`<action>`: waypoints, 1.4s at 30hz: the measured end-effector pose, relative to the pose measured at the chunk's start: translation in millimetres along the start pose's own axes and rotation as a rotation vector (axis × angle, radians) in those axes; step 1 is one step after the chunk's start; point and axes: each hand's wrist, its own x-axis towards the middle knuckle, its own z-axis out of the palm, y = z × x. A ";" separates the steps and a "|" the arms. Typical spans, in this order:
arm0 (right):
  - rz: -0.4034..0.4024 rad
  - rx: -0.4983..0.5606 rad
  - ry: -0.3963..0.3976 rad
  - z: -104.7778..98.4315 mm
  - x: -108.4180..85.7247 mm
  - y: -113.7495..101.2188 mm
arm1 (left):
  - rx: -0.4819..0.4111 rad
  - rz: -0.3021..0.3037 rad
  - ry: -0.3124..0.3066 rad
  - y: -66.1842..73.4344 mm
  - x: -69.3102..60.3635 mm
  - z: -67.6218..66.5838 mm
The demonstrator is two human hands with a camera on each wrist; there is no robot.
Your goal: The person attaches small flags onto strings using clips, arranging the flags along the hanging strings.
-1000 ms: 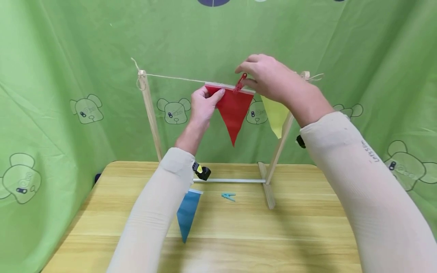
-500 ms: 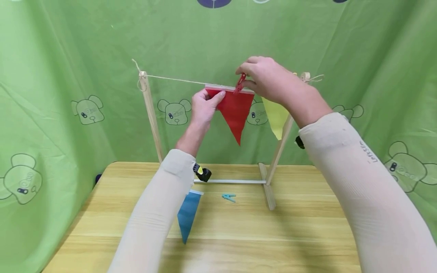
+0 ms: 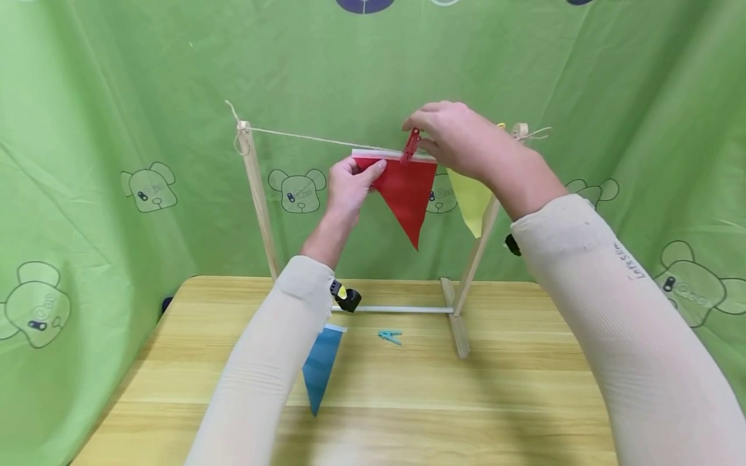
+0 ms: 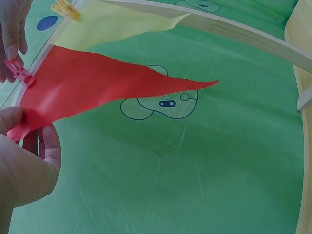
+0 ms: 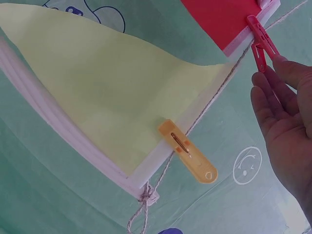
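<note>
My left hand [image 3: 348, 188] pinches the white top edge of a red pennant [image 3: 408, 194] near its left corner, thumb in front. My right hand [image 3: 460, 136] holds a red clothespin [image 3: 410, 145] at the pennant's top edge, by the string [image 3: 303, 136]. In the right wrist view, thumb and fingers of the right hand [image 5: 287, 107] are on the handles of the red clothespin [image 5: 263, 39], whose tip overlaps the red pennant's white band. Beside it, a yellow pennant [image 5: 107, 83] hangs on the string by an orange-yellow clothespin [image 5: 187, 151].
The string runs between two wooden posts [image 3: 256, 194]. A white bar [image 3: 402, 309] joins them low down. On the wooden table [image 3: 437, 414] lie a blue pennant [image 3: 322, 369], partly behind my left sleeve, and a blue clothespin [image 3: 390, 336]. Green curtain stands behind.
The red pennant's top edge and the clothespin have come down slightly with both hands, and the string sags a little. The pennant's tip has swung right.
</note>
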 end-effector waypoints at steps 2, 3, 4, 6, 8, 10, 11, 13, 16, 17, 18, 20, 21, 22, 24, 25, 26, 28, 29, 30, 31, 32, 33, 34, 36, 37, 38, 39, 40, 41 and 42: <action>-0.004 0.004 0.002 1.0 -0.8 0.7 | 0.004 -0.004 -0.002 -1.3 0.0 -0.6; -0.009 0.007 0.007 1.6 -1.2 1.1 | 0.004 -0.005 -0.003 -1.9 0.1 -0.9; -0.013 0.009 0.015 1.9 -1.6 1.4 | 0.006 -0.003 -0.006 -2.5 0.1 -1.1; -0.027 0.012 0.038 1.9 -2.7 1.8 | 0.003 0.002 -0.014 -3.2 -0.2 -1.5; -0.040 0.013 0.059 1.8 -3.9 2.0 | -0.006 0.005 -0.021 -3.7 -0.6 -2.1; -0.049 0.013 0.078 1.3 -5.5 1.9 | -0.014 0.007 -0.025 -4.0 -1.2 -3.1; -0.052 0.015 0.087 1.1 -6.4 1.6 | -0.019 0.005 -0.024 -4.3 -1.6 -3.6; -0.051 0.020 0.096 0.9 -8.6 0.9 | -0.021 0.002 -0.023 -5.1 -1.7 -4.5; -0.057 0.026 0.112 1.4 -12.0 -0.2 | -0.020 -0.001 -0.027 -6.5 -1.5 -5.7; -0.059 0.028 0.118 1.7 -13.0 -0.5 | -0.019 -0.002 -0.028 -7.0 -1.5 -6.0; -0.063 0.028 0.125 2.0 -14.0 -0.4 | -0.017 -0.001 -0.031 -7.5 -1.3 -6.3; -0.072 0.025 0.144 2.7 -16.1 0.7 | -0.017 -0.003 -0.034 -8.0 -1.7 -6.8; -0.071 0.026 0.150 3.0 -17.3 1.4 | -0.016 -0.003 -0.034 -8.4 -1.7 -7.1; -0.070 0.028 0.156 3.2 -18.6 2.1 | -0.014 -0.002 -0.034 -8.7 -1.9 -7.6; -0.061 0.035 0.163 3.7 -21.8 3.6 | -0.007 0.002 -0.033 -9.1 -2.6 -8.5; -0.053 0.042 0.165 3.9 -23.7 4.3 | -0.006 0.003 -0.034 -9.3 -3.0 -9.0; -0.045 0.050 0.168 4.3 -25.7 5.0 | 0.000 0.007 -0.035 -9.4 -3.5 -9.8; -0.034 0.059 0.181 5.9 -29.9 6.3 | 0.008 0.016 -0.038 -9.4 -4.8 -11.4; -0.029 0.063 0.191 7.1 -32.1 6.9 | 0.007 0.020 -0.038 -9.3 -5.7 -12.2; -0.027 0.064 0.202 8.6 -34.1 7.3 | 0.009 0.025 -0.040 -9.4 -6.5 -13.4; -0.024 0.064 0.215 10.3 -36.1 7.6 | 0.010 0.029 -0.038 -9.5 -7.6 -14.7; -0.024 0.064 0.228 12.2 -38.0 7.7 | 0.012 0.032 -0.035 -9.5 -8.6 -16.2; -0.025 0.063 0.241 14.0 -39.6 7.5 | 0.011 0.036 -0.031 -9.5 -10.1 -17.6; -0.023 0.063 0.253 15.9 -41.3 7.3 | 0.012 0.038 -0.026 -9.6 -11.6 -19.0; -0.025 0.066 0.281 19.6 -44.5 6.6 | 0.013 0.041 -0.019 -10.2 -14.8 -22.5; -0.024 0.071 0.291 21.3 -46.0 6.4 | 0.013 0.045 -0.016 -10.4 -16.6 -24.2; -0.024 0.075 0.304 23.0 -47.4 6.0 | 0.013 0.048 -0.016 -10.4 -18.6 -26.0; -0.020 0.079 0.311 24.6 -49.1 5.6 | 0.015 0.052 -0.017 -10.6 -20.8 -27.9; -0.015 0.081 0.318 26.3 -50.7 5.1 | 0.015 0.054 -0.019 -10.7 -22.8 -29.7; -0.013 0.083 0.328 28.1 -52.4 4.6 | 0.015 0.058 -0.021 -10.8 -24.9 -31.5; -0.010 0.085 0.340 30.2 -54.5 4.0 | 0.017 0.063 -0.025 -11.1 -26.8 -33.3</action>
